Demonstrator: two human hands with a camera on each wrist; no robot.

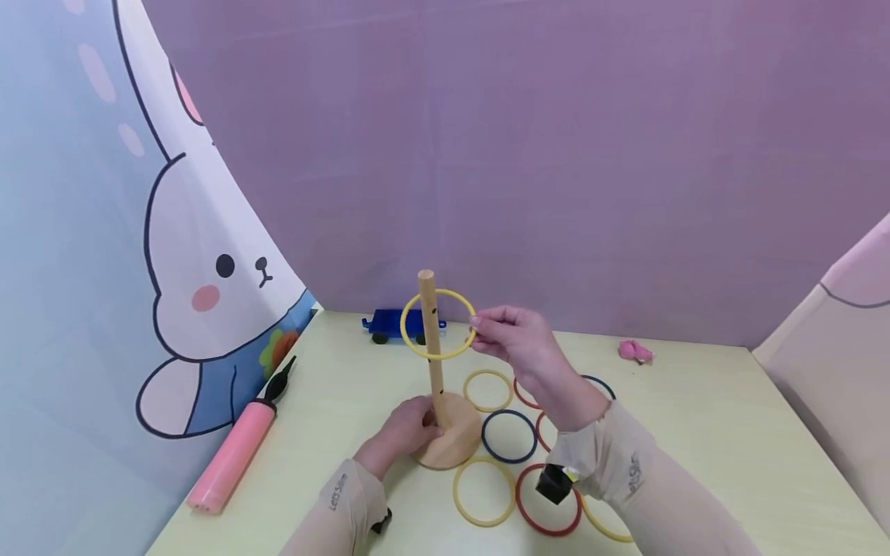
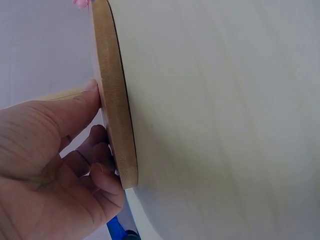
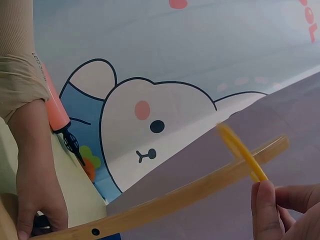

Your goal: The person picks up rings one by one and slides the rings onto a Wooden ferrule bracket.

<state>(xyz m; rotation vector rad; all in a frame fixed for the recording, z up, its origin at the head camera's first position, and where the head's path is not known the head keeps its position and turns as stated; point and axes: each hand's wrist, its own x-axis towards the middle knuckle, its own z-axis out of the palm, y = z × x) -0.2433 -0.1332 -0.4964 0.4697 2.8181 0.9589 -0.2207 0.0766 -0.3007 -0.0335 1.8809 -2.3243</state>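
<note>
Yellow ring (image 1: 434, 357), thin, round and smooth, is hanging near the middle of the head frame, its near rim crossing in front of the post of a wooden stand (image 1: 435, 378) and its far rim appearing to pass behind. The right hand (image 1: 518, 340) is pinching the ring's right edge between thumb and fingertips. The left hand (image 1: 406, 428) is gripping the stand low down, thumb and fingers closing in at the foot of the post. That pale round post is showing dark spots and rising from a flat disc base (image 1: 462, 444), whose brown grained edge is filling the upper left of the left wrist frame

Both beige sleeves (image 1: 626, 463) are bearing dark lettering that is reading "Let's Slim"

On the pale table (image 1: 723, 463), lower centre, more slim rings are lying flat: a blue ring (image 1: 509, 461), a red ring (image 1: 554, 533) and a yellow one (image 1: 484, 524) among them, some partly hiding under the right arm. A pink tube-shaped pump (image 1: 232, 455) with a black nozzle is lying at lower left; a blue toy cart (image 1: 389, 322) with dark wheels is standing behind the post. A small pink lump (image 1: 636, 351) is resting at centre right. Purple cloth (image 1: 556, 154) is filling the upper frame, and a rabbit-printed sheet (image 1: 202, 262) is hanging at left
</note>
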